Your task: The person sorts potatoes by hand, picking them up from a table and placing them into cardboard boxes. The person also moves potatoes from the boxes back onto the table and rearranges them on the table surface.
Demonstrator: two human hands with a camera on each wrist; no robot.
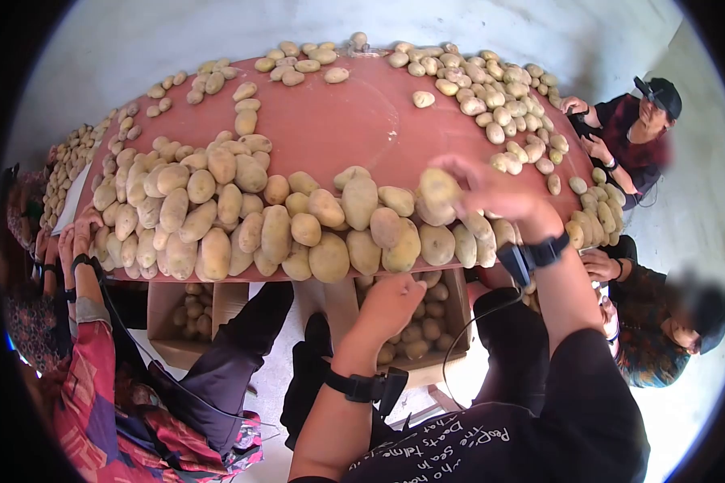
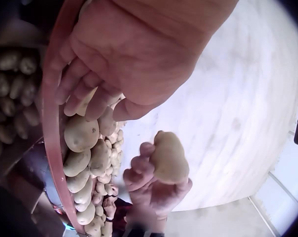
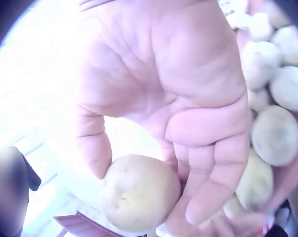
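My right hand (image 1: 499, 189) pinches a potato (image 1: 438, 187) between thumb and fingers, raised over the front row of potatoes. In the right wrist view the held potato (image 3: 140, 192) shows pale and rounded, with a small dimple on its side. My left hand (image 1: 391, 306) is at the table's front edge, above a box of potatoes. Its palm faces the left wrist camera, fingers loosely bent and nothing gripped, with table potatoes (image 2: 81, 134) right by the fingertips. A large heap of potatoes (image 1: 173, 209) lies along the front left of the table.
The red table (image 1: 330, 121) bears more potatoes (image 1: 491, 88) at its far right. Below its edge stand a cardboard box (image 1: 427, 372) and another box (image 1: 177, 350), both with potatoes. People sit at right (image 1: 644, 137) and left (image 1: 89, 394), hands at the table. A cable (image 1: 459, 338) hangs near my right arm.
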